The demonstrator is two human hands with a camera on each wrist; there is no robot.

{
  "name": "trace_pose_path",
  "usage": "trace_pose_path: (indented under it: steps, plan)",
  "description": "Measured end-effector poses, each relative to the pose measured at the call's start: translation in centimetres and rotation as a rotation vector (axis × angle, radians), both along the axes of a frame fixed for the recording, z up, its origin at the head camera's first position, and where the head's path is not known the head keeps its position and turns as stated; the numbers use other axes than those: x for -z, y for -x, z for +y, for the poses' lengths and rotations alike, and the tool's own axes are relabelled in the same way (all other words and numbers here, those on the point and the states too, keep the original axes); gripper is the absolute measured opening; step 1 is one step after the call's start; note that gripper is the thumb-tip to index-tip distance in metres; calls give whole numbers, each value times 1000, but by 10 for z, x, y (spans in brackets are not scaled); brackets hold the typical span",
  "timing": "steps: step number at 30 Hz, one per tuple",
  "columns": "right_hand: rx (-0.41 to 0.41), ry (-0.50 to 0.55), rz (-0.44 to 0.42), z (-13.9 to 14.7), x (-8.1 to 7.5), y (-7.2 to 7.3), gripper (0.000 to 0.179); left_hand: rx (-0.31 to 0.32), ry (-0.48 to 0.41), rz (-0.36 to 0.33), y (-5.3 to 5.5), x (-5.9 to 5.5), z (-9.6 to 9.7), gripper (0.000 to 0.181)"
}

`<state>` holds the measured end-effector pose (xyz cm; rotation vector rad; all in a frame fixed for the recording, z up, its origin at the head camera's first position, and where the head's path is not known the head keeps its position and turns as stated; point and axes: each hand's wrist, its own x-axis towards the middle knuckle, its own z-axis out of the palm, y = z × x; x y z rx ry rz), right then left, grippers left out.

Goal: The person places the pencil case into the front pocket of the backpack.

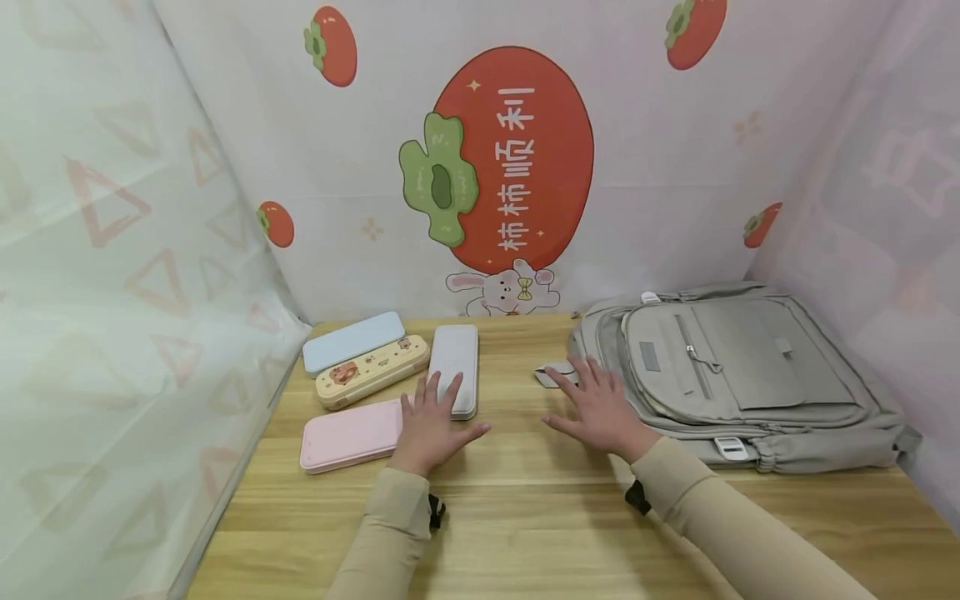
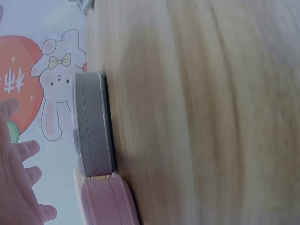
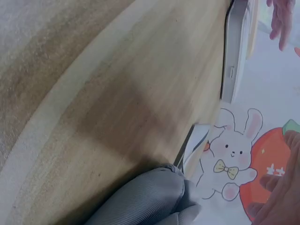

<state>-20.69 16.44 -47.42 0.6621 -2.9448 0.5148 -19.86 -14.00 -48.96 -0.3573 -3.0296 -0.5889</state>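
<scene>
My left hand (image 1: pixel 431 425), fingers spread, hovers over the near end of a white pencil case (image 1: pixel 454 358) and the right end of a pink one (image 1: pixel 351 435). In the left wrist view the white case (image 2: pixel 93 124) and the pink case (image 2: pixel 110 201) stand end to end beside the hand (image 2: pixel 18 178). Fingers apart and holding nothing, my right hand (image 1: pixel 600 408) is at the left side of a grey backpack (image 1: pixel 750 358). A small pale strap end (image 1: pixel 555 375) shows by its fingertips. The right wrist view shows the backpack's rounded edge (image 3: pixel 145 197) below the hand (image 3: pixel 281 187).
Behind the pink case lie a cream pencil case with a bear print (image 1: pixel 375 371) and a light blue one (image 1: pixel 354 342). The wooden table (image 1: pixel 510 517) meets a printed cloth backdrop (image 1: pixel 637 208) at the back, with cloth walls on both sides.
</scene>
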Motion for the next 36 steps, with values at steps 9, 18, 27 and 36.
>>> trace_pose_path:
  steps: [9, 18, 27, 36]
  plan:
    - [22, 45, 5, 7, -7, 2, 75, -15, -69, -19, 1, 0, -11, 93]
    - [25, 95, -7, 14, -13, 3, 69, -33, -123, 2, 1, -6, -20, 87]
    - [52, 129, -13, 22, -16, 4, 67, -24, -197, 82, 2, -3, -34, 67]
    - [71, 169, -44, 30, -16, 4, 66, -91, -262, 44, -2, -3, -49, 66]
